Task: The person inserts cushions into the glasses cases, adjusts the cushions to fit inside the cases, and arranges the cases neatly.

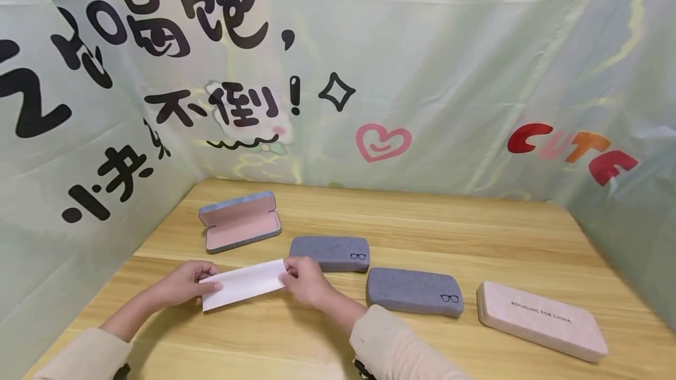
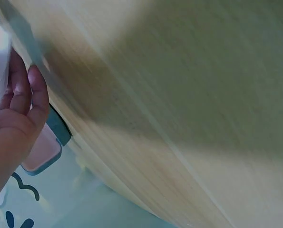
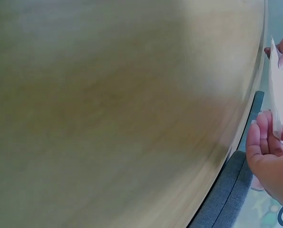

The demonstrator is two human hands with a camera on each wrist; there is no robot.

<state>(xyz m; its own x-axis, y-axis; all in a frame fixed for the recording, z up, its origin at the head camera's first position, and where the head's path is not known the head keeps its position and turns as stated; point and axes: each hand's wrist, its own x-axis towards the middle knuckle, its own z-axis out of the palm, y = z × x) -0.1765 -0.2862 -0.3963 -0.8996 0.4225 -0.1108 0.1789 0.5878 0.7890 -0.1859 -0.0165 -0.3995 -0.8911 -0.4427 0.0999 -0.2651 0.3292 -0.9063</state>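
Observation:
Both hands hold a folded sheet of white paper [image 1: 244,285] above the table, stretched between them at a slight tilt. My left hand [image 1: 185,283] pinches its left end, thumb on top and fingers behind. The right end is pinched by my right hand [image 1: 308,281]. In the right wrist view the paper [image 3: 279,90] appears thin and edge-on between the two hands. Behind it stands a glasses case [image 1: 243,228], lid raised, with a pink lining. A closed grey-blue glasses case [image 1: 327,251] lies just behind my right hand and is partly hidden by it.
A second closed grey-blue glasses case [image 1: 414,292] lies right of my right forearm. Farther right is a closed pink glasses case [image 1: 541,321] with printed lettering. The wooden table [image 1: 422,216] is bordered by a printed curtain [image 1: 449,75] at the back and sides.

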